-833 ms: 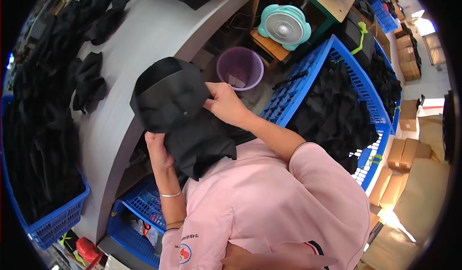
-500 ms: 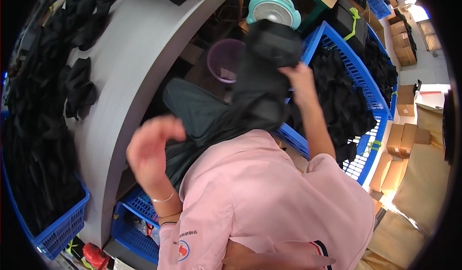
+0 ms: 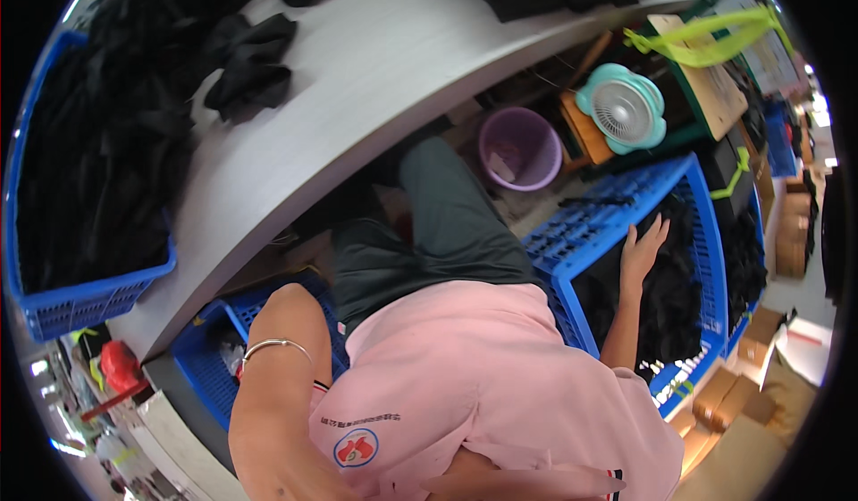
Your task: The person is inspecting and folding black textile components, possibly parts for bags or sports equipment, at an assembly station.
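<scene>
Nearest to the blue crate, the left hand is hidden below the table edge, so its grip I cannot tell. Over the crate the right hand lies open and flat on the black cloth pile, holding nothing. Beyond the crate, more black pieces wait on the grey table, so I judge much work is left.
</scene>
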`<state>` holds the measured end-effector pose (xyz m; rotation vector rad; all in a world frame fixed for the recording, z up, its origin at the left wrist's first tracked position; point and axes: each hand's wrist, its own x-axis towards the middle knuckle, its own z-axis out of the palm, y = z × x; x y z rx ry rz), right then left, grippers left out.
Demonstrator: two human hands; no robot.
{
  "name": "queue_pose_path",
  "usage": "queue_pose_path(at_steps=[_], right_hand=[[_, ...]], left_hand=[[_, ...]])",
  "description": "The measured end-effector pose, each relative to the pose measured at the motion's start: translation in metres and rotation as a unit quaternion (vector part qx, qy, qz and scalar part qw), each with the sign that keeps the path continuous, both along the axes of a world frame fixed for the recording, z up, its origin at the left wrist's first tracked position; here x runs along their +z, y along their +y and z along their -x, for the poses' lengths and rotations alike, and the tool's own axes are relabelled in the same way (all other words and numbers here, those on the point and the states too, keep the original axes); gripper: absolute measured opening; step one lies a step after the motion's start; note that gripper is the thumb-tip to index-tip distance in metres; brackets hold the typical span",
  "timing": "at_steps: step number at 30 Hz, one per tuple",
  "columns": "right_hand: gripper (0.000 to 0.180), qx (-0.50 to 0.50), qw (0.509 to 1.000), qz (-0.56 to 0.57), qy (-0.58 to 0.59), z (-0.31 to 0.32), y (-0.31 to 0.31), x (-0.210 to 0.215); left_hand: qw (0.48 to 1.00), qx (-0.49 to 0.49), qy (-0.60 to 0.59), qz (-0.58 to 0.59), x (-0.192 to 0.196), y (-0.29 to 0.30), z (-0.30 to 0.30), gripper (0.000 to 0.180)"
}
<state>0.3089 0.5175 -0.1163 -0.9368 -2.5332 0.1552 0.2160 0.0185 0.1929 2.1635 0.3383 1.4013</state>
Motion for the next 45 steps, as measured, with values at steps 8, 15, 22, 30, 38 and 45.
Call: queue_pose_path(at_steps=[8, 15, 22, 30, 38, 45], right_hand=[[0.038, 0.490, 0.851, 0.126, 0.141, 0.214, -0.225, 0.093], [0.022, 0.607, 0.723, 0.259, 0.204, 0.329, -0.405, 0.097], [0.019, 0.604, 0.711, 0.333, 0.138, 0.352, -0.428, 0.082], [0.018, 0.578, 0.770, 0.221, 0.154, 0.268, -0.353, 0.104], [0.031, 0.641, 0.740, 0.022, 0.204, 0.233, -0.353, 0.087], [0.028, 0.659, 0.730, 0.059, 0.174, 0.258, -0.345, 0.068]], left_hand=[[0.994, -0.039, 0.096, 0.041, 0.000, -0.045, 0.000, 0.036], [0.997, 0.061, 0.037, 0.026, -0.013, -0.066, 0.002, 0.034], [0.975, 0.206, 0.036, -0.071, -0.045, -0.087, 0.041, 0.029], [0.392, 0.880, 0.013, 0.268, -0.167, -0.060, 0.170, 0.034], [0.404, 0.879, -0.137, 0.214, -0.203, -0.029, 0.169, 0.020], [0.407, 0.906, 0.119, 0.010, -0.178, 0.024, 0.126, 0.021]])
